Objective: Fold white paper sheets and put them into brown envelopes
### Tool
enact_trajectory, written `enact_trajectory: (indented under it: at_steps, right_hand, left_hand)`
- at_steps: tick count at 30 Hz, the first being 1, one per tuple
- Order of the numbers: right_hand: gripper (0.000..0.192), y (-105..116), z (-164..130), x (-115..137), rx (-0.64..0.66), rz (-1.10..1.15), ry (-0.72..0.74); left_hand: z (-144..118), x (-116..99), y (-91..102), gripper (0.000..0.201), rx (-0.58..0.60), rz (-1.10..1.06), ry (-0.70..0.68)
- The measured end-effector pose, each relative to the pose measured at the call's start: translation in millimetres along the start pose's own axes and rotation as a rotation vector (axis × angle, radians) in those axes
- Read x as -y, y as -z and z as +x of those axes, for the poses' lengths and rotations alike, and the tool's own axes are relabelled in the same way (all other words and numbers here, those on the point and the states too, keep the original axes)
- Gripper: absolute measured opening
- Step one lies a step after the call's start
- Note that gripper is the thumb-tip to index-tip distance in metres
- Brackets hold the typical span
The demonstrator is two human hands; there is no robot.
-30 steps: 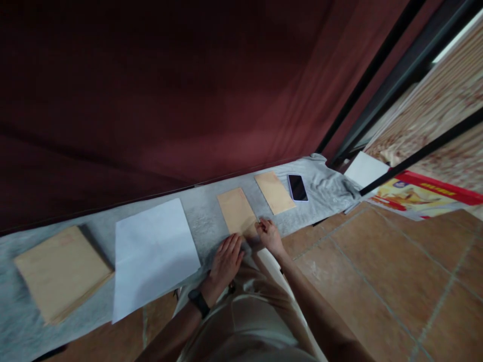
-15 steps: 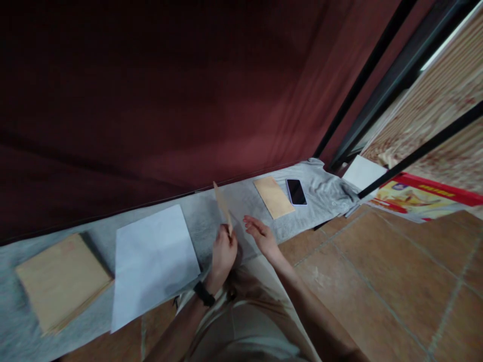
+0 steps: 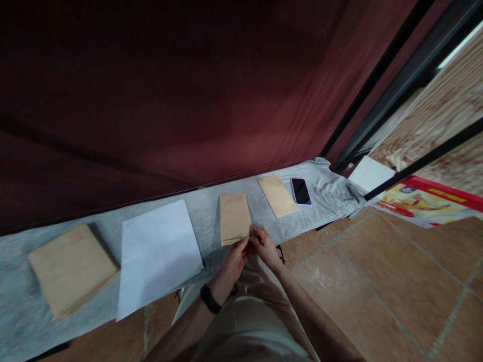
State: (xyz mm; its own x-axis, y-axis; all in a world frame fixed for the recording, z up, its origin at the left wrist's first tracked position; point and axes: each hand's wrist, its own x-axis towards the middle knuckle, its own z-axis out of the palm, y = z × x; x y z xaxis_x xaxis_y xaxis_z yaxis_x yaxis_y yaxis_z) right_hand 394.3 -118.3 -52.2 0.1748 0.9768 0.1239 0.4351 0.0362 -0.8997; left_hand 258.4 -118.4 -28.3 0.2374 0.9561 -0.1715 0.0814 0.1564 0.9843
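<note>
head view: a long strip of grey cloth (image 3: 204,221) is lying on the floor along the foot of a dark red curtain (image 3: 169,90), which is filling the far half of the scene. nearer, the floor is showing large brown tiles (image 3: 377,281) with pale grout lines. black metal bars (image 3: 377,85) are slanting up at the far right, and a red and yellow printed sheet (image 3: 426,203) is lying beside them with a white sheet (image 3: 372,173) just to its left.

on the cloth, a brown envelope (image 3: 234,217) is lying flat near the middle. the left hand (image 3: 236,256) and the right hand (image 3: 264,245) are meeting at its near right corner, fingers curled narrow and pinching that edge; the exact grip is blurred. a dark watch (image 3: 210,298) is sitting on the left wrist.

to the left, a large white paper (image 3: 158,251) is overhanging the cloth's near edge, and further left a stack of brown envelopes (image 3: 71,269) is resting. to the right, a second brown envelope (image 3: 277,195) is lying just beside a dark smartphone (image 3: 301,191), screen up. the cloth is bunching into folds at its right end.
</note>
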Motion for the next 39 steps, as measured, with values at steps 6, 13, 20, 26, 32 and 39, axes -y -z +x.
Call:
enact_trajectory:
  at_steps: [6,13,20,26,32,39]
  right_hand:
    - [0.038,16,-12,6,-0.054,-0.136,0.131]
    - [0.049,-6,-39,27,0.264,-0.308,0.401]
    - [0.064,-14,-48,22,0.295,-0.504,0.457]
    - [0.061,-4,-48,12,0.284,-0.557,0.436]
    - [0.061,-3,-52,7,0.217,-0.590,0.428]
    - [0.057,-16,-53,11,0.162,-0.606,0.384]
  left_hand:
    - [-26,4,26.1,0.042,0.005,0.202,-0.037]
    - [-33,39,44.4,0.061,0.010,1.227,-0.585]
    - [-36,39,40.2,0.071,0.043,1.403,-0.612]
    - [-40,34,47.8,0.070,-0.032,1.358,-0.510]
    - [-37,38,62.3,0.053,-0.128,1.116,-0.435]
    - [5,34,61.5,0.045,-0.291,0.478,-0.194]
